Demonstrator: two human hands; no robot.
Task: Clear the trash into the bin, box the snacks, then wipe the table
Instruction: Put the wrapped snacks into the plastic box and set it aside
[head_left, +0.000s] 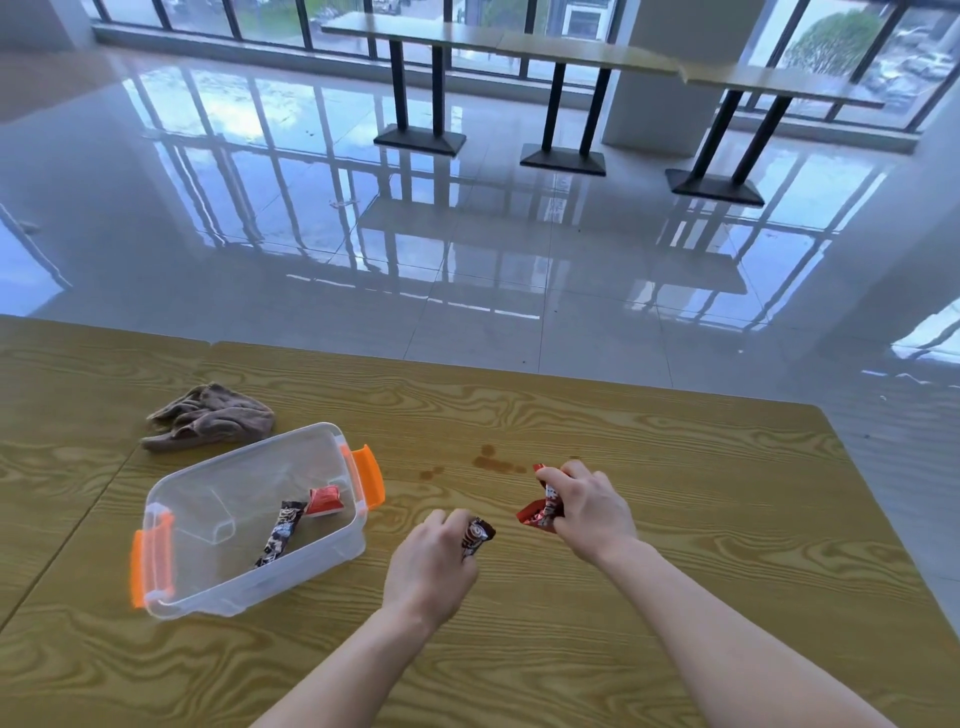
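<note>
Around the box (311, 566) on the table (675, 519)
A snack bar (280, 532) and snack packet (323, 501) lay in it, the cloth (208, 418) behind; to its right, the stain (493, 462), left hand (431, 566) holding the nearer snack (477, 534), right hand (587, 512) the farther snack (540, 512).

Head view, down over table (571, 415)

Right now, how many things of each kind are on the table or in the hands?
Snacks: 4 (dark bar and red packet in the box, dark snack in left hand, red snack in right hand)
Clear box: 1
Brown cloth: 1
Total: 6
</note>
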